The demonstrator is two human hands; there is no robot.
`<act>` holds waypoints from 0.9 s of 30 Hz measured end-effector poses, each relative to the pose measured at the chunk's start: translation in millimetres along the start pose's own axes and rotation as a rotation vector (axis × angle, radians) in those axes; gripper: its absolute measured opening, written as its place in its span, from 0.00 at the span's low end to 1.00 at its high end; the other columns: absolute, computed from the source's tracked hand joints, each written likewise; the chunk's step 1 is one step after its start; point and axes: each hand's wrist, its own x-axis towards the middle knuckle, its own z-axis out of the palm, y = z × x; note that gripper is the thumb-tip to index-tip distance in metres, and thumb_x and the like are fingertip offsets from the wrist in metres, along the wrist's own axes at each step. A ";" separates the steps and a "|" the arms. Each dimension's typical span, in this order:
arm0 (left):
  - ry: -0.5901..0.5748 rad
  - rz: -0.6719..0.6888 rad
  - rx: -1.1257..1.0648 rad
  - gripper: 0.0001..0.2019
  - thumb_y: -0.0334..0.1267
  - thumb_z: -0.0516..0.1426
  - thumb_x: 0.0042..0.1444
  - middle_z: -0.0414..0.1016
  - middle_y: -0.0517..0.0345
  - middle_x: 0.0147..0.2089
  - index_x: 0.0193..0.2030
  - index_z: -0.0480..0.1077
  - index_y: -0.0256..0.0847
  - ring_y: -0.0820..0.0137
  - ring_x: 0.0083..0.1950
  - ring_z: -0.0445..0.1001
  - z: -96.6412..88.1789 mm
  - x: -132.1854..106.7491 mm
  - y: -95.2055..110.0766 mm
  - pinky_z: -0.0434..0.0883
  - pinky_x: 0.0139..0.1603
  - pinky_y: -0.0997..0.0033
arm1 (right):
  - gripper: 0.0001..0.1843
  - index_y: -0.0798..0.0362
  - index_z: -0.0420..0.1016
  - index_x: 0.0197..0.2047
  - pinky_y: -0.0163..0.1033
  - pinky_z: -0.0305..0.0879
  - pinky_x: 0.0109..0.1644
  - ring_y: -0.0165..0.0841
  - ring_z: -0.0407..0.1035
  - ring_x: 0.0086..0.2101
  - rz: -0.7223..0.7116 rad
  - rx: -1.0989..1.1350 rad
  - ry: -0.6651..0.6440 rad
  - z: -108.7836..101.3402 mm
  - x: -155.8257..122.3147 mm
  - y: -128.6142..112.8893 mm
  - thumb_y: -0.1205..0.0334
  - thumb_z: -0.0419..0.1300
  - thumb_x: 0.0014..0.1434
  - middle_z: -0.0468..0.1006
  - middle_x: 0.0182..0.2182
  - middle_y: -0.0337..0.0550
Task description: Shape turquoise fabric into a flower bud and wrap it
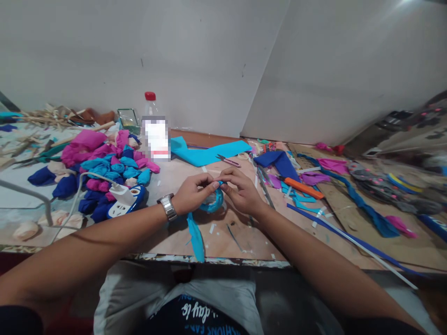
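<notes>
My left hand [191, 193] and my right hand [240, 190] meet over the middle of the wooden table [174, 177]. Both are closed in a pinch on a turquoise paper strip [211, 202] that is rolled into a small coil between the fingertips. The strip's loose tail [196, 237] hangs down over the table's front edge. A metal watch [167, 207] sits on my left wrist.
A pile of rolled paper flowers [111, 170] in pink, turquoise and dark blue lies left, with a white power strip [124, 200] by it. A plastic bottle [155, 130], turquoise sheet [206, 153], small scissors [228, 161], orange knife [302, 187] and scraps lie behind and right.
</notes>
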 end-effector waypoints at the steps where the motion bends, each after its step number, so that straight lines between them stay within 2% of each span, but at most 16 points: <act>1: -0.010 0.003 -0.008 0.21 0.57 0.56 0.64 0.67 0.62 0.28 0.34 0.70 0.38 0.74 0.29 0.63 0.5 0.2 0.2 0.63 0.32 0.73 | 0.11 0.47 0.80 0.46 0.47 0.71 0.50 0.38 0.73 0.44 0.009 -0.003 0.005 0.3 -0.2 0.0 0.52 0.60 0.69 0.78 0.41 0.46; 4: -0.039 0.009 -0.028 0.21 0.55 0.55 0.66 0.65 0.63 0.26 0.33 0.69 0.38 0.74 0.28 0.62 1.3 -0.4 0.7 0.62 0.31 0.74 | 0.09 0.48 0.78 0.45 0.48 0.71 0.49 0.39 0.74 0.42 0.036 -0.024 0.054 1.0 -0.7 0.0 0.53 0.63 0.66 0.80 0.40 0.45; 9: -0.036 -0.010 -0.034 0.22 0.56 0.55 0.66 0.61 0.65 0.24 0.32 0.67 0.38 0.75 0.26 0.60 1.2 -1.5 -2.1 0.61 0.29 0.75 | 0.06 0.48 0.79 0.42 0.51 0.70 0.54 0.39 0.74 0.45 -0.074 -0.124 0.111 -0.7 -0.1 0.1 0.57 0.63 0.66 0.80 0.41 0.46; 14: -0.029 0.001 -0.028 0.23 0.56 0.54 0.67 0.61 0.65 0.23 0.30 0.66 0.38 0.76 0.26 0.60 -0.2 -1.9 -2.3 0.60 0.29 0.74 | 0.12 0.47 0.80 0.49 0.51 0.71 0.54 0.41 0.74 0.46 -0.139 -0.179 0.065 -2.6 -0.7 1.4 0.56 0.69 0.62 0.79 0.42 0.47; 19: -0.086 0.073 0.003 0.21 0.51 0.54 0.68 0.63 0.64 0.24 0.28 0.64 0.38 0.75 0.27 0.62 -1.7 -3.3 2.9 0.61 0.31 0.74 | 0.07 0.48 0.81 0.46 0.49 0.70 0.51 0.39 0.74 0.43 -0.137 -0.118 0.075 -1.2 -1.0 1.3 0.59 0.65 0.65 0.79 0.40 0.46; 23: -0.079 0.150 0.051 0.20 0.46 0.53 0.68 0.63 0.63 0.25 0.25 0.62 0.39 0.74 0.29 0.62 -3.4 -2.9 2.2 0.62 0.34 0.72 | 0.09 0.49 0.79 0.49 0.48 0.71 0.51 0.38 0.74 0.44 -0.097 -0.079 0.059 1.2 -2.3 0.5 0.59 0.61 0.68 0.79 0.41 0.47; 27: -0.101 0.253 0.130 0.19 0.43 0.54 0.67 0.63 0.61 0.26 0.24 0.61 0.39 0.72 0.31 0.63 -5.0 -1.8 -0.6 0.62 0.37 0.69 | 0.08 0.48 0.78 0.48 0.47 0.70 0.50 0.37 0.74 0.42 -0.039 -0.074 0.091 2.7 -3.3 1.1 0.59 0.64 0.66 0.80 0.40 0.44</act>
